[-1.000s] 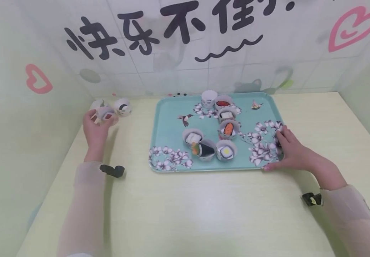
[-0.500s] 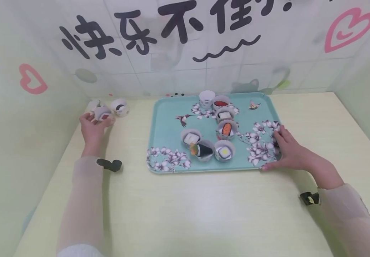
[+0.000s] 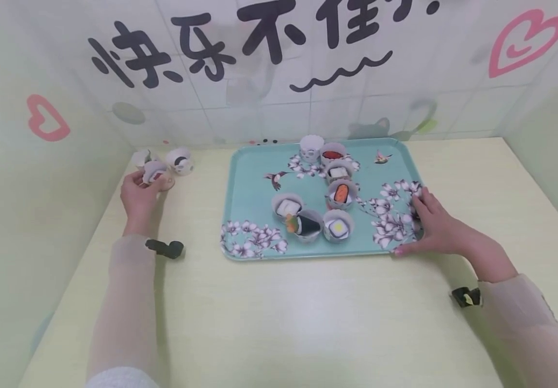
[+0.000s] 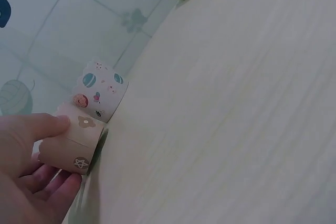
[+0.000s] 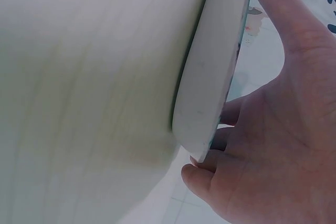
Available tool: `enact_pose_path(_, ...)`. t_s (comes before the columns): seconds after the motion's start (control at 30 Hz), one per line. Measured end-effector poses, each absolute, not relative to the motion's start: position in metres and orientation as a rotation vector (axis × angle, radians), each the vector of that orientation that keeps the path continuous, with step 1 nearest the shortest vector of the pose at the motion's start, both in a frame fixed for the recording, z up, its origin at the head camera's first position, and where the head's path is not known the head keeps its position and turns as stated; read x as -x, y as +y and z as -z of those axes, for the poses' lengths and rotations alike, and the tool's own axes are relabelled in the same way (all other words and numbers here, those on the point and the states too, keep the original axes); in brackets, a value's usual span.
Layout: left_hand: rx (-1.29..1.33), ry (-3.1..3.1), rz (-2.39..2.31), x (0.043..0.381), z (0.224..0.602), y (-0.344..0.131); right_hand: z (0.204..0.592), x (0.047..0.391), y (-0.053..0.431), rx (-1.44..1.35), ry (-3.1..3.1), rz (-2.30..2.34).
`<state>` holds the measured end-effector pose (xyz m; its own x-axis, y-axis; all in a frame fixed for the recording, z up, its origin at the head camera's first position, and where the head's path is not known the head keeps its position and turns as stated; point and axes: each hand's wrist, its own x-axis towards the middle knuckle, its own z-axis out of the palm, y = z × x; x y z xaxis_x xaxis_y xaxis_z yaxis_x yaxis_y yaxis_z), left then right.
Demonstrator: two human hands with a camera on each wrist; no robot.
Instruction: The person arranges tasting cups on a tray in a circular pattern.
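Note:
My left hand (image 3: 138,195) holds a scalloped paper cup (image 4: 73,142) between thumb and fingers, at the far left of the table. A red-and-white piece lies inside that cup, seen in the head view. Right beside it stands a second paper cup (image 3: 180,161) with a black-and-white piece. Another pale cup (image 3: 141,158), with something green at its top, is partly hidden behind the held one. At the right front corner of the turquoise tray (image 3: 250,180), my right hand (image 3: 446,229) grips the rim, thumb on the front edge and fingers over the right side.
On the tray stand several paper cups with toy-like sushi, including an orange-topped piece (image 3: 341,193) and a black cone-shaped roll (image 3: 309,225). One white cup (image 3: 311,148) is at the tray's back edge. Walls enclose the table's back and both sides.
The cup in my left hand has tipped slightly, and more of its patterned side shows. The head view has shifted a little. My right hand stays on the tray corner.

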<state>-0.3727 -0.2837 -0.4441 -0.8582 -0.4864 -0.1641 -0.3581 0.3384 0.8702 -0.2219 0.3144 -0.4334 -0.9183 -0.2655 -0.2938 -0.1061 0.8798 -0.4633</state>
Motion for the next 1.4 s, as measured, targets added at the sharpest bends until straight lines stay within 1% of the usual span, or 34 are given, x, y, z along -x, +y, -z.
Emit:
enact_pose_path(0.33,-0.710,-2.505,1.620,0.375,0.446,-0.280,0.436,0.223,0.318,0.269,2.695,0.647)
enact_pose_path(0.47,-0.676,-2.534,1.575,0.375,0.447,-0.277,0.437,0.222,0.318,0.276,2.698,0.656)
enact_pose_path(0.67,-0.702,-2.590,1.440,0.374,0.447,-0.278,0.437,0.222,0.316,0.274,2.693,0.661)
enact_pose_path(0.87,-0.683,-2.602,1.450,0.370,0.444,-0.277,0.435,0.222,0.315,0.292,2.704,0.658)
enact_pose_path(1.13,-0.594,-2.574,1.542,0.364,0.436,-0.268,0.434,0.222,0.314,0.275,2.695,0.662)
enact_pose_path(1.4,-0.405,-2.646,1.433,0.353,0.428,-0.248,0.435,0.221,0.315,0.282,2.698,0.664)
